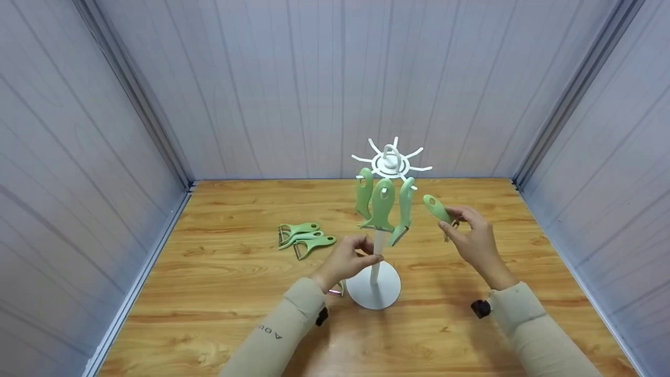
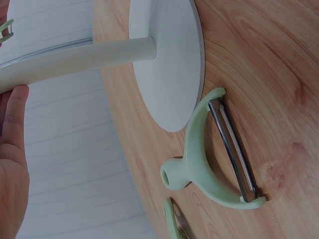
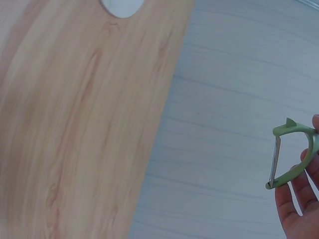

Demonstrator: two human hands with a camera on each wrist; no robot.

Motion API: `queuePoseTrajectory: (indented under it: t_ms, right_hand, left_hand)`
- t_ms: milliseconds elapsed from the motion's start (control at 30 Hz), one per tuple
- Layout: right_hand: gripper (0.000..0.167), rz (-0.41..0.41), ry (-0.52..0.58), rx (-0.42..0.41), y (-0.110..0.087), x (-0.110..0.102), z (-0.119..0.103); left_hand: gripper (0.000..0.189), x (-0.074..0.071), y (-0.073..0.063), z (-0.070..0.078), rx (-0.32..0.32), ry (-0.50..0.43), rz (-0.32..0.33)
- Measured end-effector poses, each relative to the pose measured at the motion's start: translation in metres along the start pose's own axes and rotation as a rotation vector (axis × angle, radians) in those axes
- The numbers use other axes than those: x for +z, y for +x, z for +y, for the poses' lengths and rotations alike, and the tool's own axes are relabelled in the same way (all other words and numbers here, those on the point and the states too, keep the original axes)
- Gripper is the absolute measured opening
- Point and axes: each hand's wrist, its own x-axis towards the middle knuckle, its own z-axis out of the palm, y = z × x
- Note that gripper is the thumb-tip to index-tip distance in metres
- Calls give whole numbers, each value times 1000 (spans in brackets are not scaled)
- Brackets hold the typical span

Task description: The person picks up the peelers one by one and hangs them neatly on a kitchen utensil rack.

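Observation:
My left hand (image 1: 346, 257) grips the pole (image 1: 375, 273) of a white stand with hooks (image 1: 390, 163) round its top. Three green Y-shaped peelers hang from hooks on the near side, the middle one (image 1: 384, 205) facing me. To the right of the stand, my right hand (image 1: 475, 242) pinches another green peeler (image 1: 435, 208) near its head, the holed handle end pointing up and left. In the right wrist view that peeler's blade (image 3: 275, 162) shows beyond the fingers. One peeler (image 2: 197, 154) lies beside the stand's round base (image 2: 172, 89), mostly hidden by my left arm in the head view.
Left of the stand, three more green peelers (image 1: 316, 242) lie close together on the wooden table (image 1: 225, 303). Pale panelled walls (image 1: 261, 94) enclose the table at the back and both sides. Several hooks at the back of the stand are bare.

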Motion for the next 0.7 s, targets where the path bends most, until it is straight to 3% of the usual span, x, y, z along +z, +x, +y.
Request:
queuePoseTrajectory:
  t_ms: [300,700]
  right_hand:
    - [28,34,49,-84,4,-3,-25]
    - [30,79,110,-150,10,-8,-58]
  left_hand:
    - [12,-1,2,1,50,29,1]
    - [11,0,1,0,26,22,11]
